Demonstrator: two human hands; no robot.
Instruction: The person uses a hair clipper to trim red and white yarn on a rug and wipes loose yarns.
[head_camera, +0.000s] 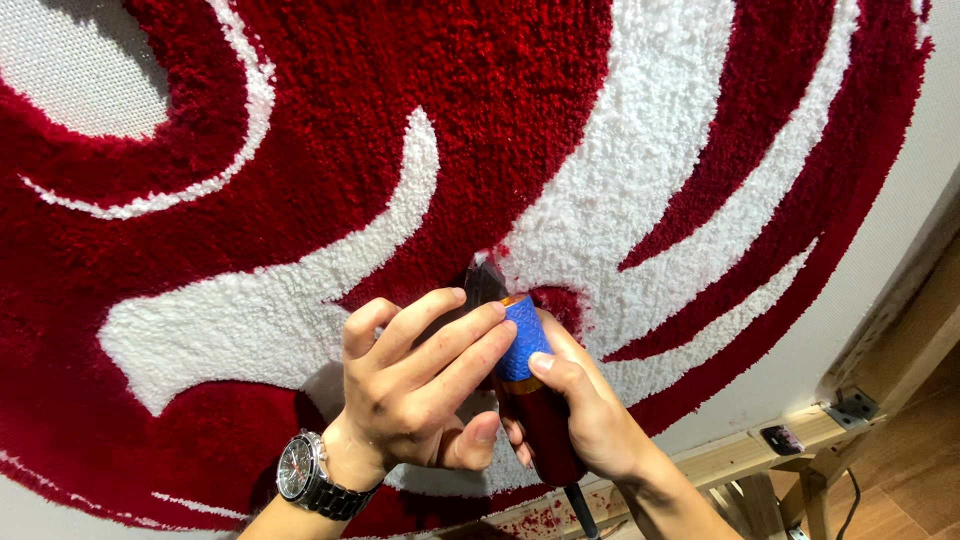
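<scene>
Head view, looking at a tufted rug, deep red pile w/ white curved bands (560, 120), stretched on pale backing cloth (80, 70) over a wooden frame (790, 440).

Landmark = handheld trimmer, dark red barrel body w/ blue textured grip band (530, 400).

- R hand (590, 410): wrapped closed around trimmer body, thumb lying on the blue band. Firm hold.
- L hand (415, 390): just left of trimmer, fingers fairly wide and extended, tips resting on the blue band and the trimmer's head end; thumb curled under near the barrel. Steadying contact, not a full grasp.
- Trimmer head: dark blade end at the top, pressed to the pile right where a white band meets red. Blade detail partly hidden by L fingers.
- Black cord (580, 515) leaves the trimmer's lower end.
- Steel wristwatch, dark dial, metal link band (305, 475) on L wrist, below-left of trimmer.
- Red fluff bits lie on the frame rail below trimmer.
- Metal hinge (855, 405) on the frame, well right of trimmer; wood floor (900, 500) beyond.
- No containers in view.
</scene>
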